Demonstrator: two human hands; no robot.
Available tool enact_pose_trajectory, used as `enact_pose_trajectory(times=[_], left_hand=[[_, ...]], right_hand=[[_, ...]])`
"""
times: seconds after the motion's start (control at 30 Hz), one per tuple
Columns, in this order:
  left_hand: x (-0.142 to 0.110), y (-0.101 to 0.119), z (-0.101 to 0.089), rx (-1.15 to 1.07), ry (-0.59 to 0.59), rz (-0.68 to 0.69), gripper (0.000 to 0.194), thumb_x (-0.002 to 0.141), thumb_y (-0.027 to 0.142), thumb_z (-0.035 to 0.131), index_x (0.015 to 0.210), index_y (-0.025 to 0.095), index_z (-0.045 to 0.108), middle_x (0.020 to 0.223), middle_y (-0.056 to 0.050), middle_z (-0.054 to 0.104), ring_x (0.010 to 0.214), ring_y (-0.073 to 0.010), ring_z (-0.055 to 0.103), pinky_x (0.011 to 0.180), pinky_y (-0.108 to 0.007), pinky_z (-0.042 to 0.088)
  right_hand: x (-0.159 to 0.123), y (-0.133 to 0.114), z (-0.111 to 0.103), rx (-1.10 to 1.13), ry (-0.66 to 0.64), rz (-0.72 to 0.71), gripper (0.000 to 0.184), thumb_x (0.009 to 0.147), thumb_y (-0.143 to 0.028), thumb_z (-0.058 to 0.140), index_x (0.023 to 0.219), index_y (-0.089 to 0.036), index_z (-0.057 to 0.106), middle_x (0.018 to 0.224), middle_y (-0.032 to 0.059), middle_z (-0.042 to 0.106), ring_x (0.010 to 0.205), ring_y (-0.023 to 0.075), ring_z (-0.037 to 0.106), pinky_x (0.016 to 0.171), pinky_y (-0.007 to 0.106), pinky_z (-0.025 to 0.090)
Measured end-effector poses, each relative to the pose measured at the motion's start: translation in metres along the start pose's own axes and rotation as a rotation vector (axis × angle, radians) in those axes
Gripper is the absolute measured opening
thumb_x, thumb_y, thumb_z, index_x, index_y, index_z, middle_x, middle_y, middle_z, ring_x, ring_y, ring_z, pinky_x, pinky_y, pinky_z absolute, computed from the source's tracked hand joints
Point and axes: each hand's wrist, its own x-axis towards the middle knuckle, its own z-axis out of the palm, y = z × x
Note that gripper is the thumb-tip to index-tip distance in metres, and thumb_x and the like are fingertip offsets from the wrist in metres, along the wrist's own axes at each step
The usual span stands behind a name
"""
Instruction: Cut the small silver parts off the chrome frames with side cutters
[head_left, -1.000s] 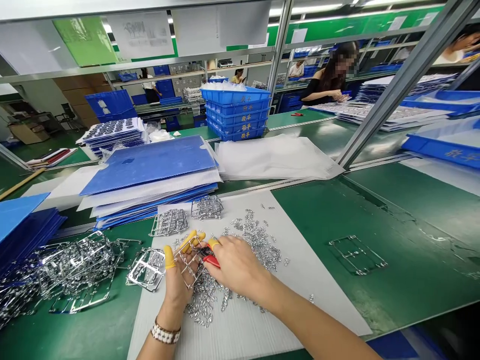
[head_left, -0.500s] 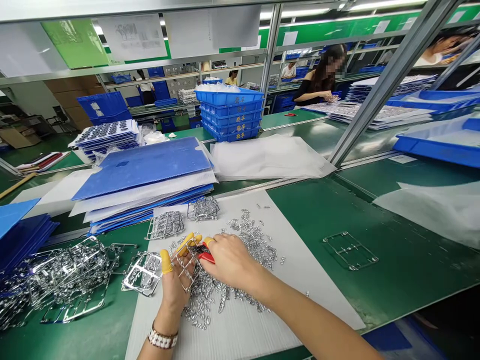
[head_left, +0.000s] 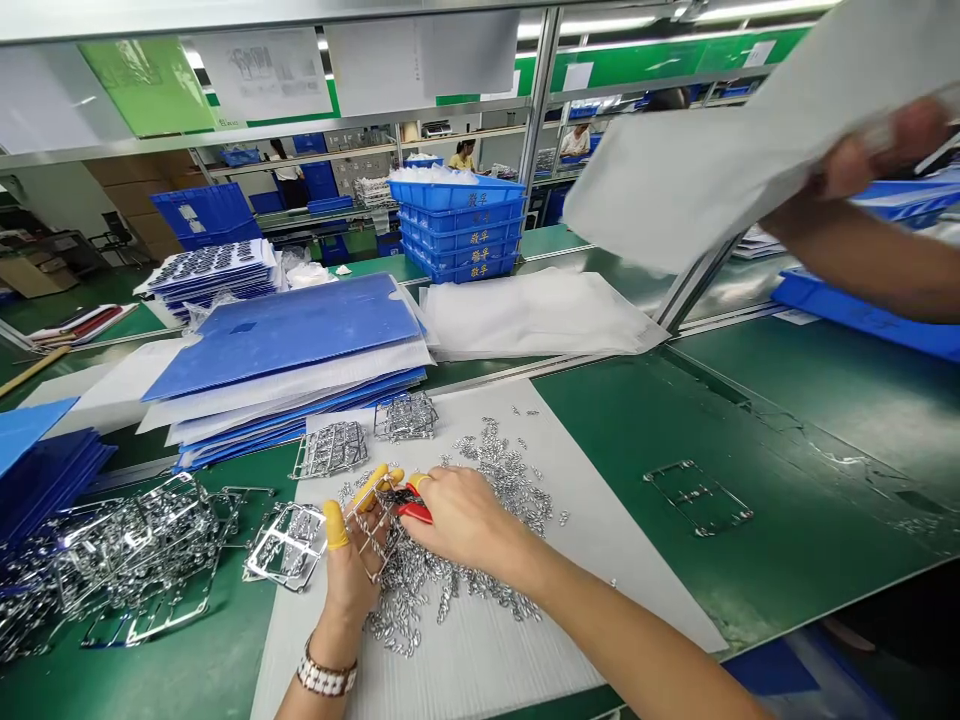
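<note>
My left hand point(head_left: 349, 570), with yellow finger cots on its thumb and a finger, holds up a bare silver metal runner frame point(head_left: 373, 530). My right hand point(head_left: 466, 520) grips red-handled side cutters point(head_left: 415, 510), their jaws at the frame and partly hidden by my fingers. Both hands hover over a scattered heap of small silver metal parts point(head_left: 502, 480), which lies on a white corrugated plastic sheet point(head_left: 480, 660). Next to my left hand lies a silver frame still carrying parts point(head_left: 286, 546).
Two loaded frames point(head_left: 331, 450) lie at the sheet's far edge, and a large tangle of frames point(head_left: 127, 550) sits on the green bench mat point(head_left: 810, 430) at left. Blue folders point(head_left: 281, 345) and a stack of blue crates point(head_left: 459, 228) stand beyond. A co-worker's arm point(head_left: 855, 240) lifts a white sheet point(head_left: 697, 150) at upper right.
A co-worker's arm has lifted the white sheet from the bench at right, and it now blocks the upper right. My hands have barely moved, and the view has shifted only slightly.
</note>
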Motion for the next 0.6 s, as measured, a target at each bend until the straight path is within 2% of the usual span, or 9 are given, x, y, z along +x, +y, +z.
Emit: enact_pose_trajectory(times=[0.1, 0.27, 0.43, 0.5, 0.6], left_hand=[[-0.001, 0.001, 0.000, 0.002, 0.006, -0.001, 0.066, 0.073, 0.073, 0.055, 0.100, 0.016, 0.075, 0.111, -0.013, 0.071, 0.114, -0.0303, 0.060, 0.102, -0.039, 0.042], [-0.001, 0.000, 0.000, 0.015, -0.050, 0.002, 0.067, 0.076, 0.072, 0.051, 0.106, 0.017, 0.074, 0.114, -0.014, 0.070, 0.117, -0.0301, 0.058, 0.104, -0.039, 0.040], [0.002, -0.002, -0.003, -0.013, 0.045, 0.012, 0.061, 0.076, 0.071, 0.054, 0.094, 0.017, 0.076, 0.095, -0.010, 0.074, 0.100, -0.0252, 0.066, 0.094, -0.035, 0.047], [0.002, 0.000, -0.002, -0.043, -0.002, 0.007, 0.064, 0.078, 0.071, 0.051, 0.100, 0.016, 0.074, 0.098, -0.012, 0.074, 0.097, -0.0247, 0.066, 0.091, -0.036, 0.049], [0.003, 0.006, 0.002, -0.095, -0.080, -0.016, 0.073, 0.080, 0.072, 0.043, 0.111, 0.011, 0.070, 0.112, -0.018, 0.069, 0.103, -0.0284, 0.065, 0.089, -0.040, 0.051]], right_hand=[[0.000, -0.002, -0.001, -0.012, -0.017, -0.010, 0.026, 0.084, -0.034, 0.050, 0.087, -0.015, 0.067, 0.081, 0.0087, 0.069, 0.072, 0.0236, 0.064, 0.062, 0.032, 0.043], [0.000, -0.005, -0.005, -0.048, -0.041, -0.017, 0.027, 0.087, -0.035, 0.049, 0.089, -0.014, 0.067, 0.084, 0.0106, 0.069, 0.075, 0.0244, 0.065, 0.063, 0.033, 0.044], [-0.002, -0.005, -0.007, -0.052, -0.058, -0.037, 0.029, 0.089, -0.035, 0.049, 0.095, -0.013, 0.066, 0.088, 0.0124, 0.068, 0.079, 0.0250, 0.064, 0.066, 0.034, 0.045], [-0.005, -0.003, -0.007, -0.055, -0.047, -0.038, 0.029, 0.089, -0.035, 0.049, 0.096, -0.013, 0.066, 0.092, 0.0130, 0.068, 0.085, 0.0268, 0.063, 0.073, 0.037, 0.045], [-0.011, 0.002, -0.005, -0.057, -0.064, -0.013, 0.028, 0.088, -0.035, 0.050, 0.097, -0.013, 0.065, 0.096, 0.0145, 0.067, 0.093, 0.0292, 0.061, 0.080, 0.041, 0.044]])
